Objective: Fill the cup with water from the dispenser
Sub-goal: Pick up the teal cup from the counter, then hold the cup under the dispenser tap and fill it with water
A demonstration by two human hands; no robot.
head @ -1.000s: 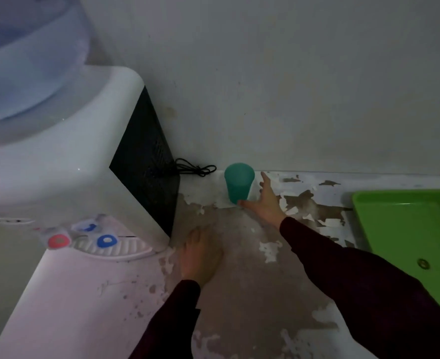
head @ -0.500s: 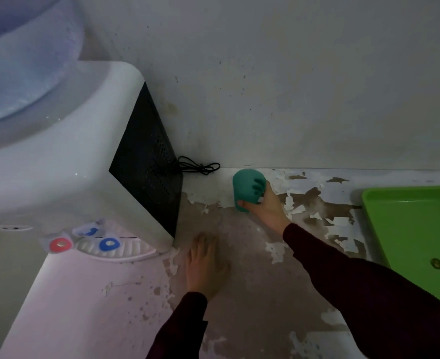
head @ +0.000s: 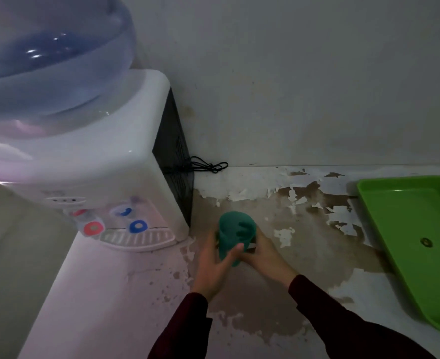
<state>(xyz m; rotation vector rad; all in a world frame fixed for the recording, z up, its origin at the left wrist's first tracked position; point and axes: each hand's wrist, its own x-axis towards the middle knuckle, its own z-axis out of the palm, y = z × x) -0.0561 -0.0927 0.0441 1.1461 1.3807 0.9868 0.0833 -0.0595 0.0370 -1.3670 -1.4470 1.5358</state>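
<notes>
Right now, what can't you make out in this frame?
Head view only:
- Cup: whether it holds water; both hands wrap it, dim light.
- Spouts under the taps: hidden by the dispenser front seen from above.
- Bottle: top cut off by the frame edge, so fill level unclear.
- Tray: right side cut off; small round thing in it too small to identify.
- Right hand fingers: behind the cup.
- Left hand: palm side hidden.

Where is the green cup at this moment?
In the head view the green cup sits low in the centre, held between the left hand and right hand, just right of the dispenser.
</notes>
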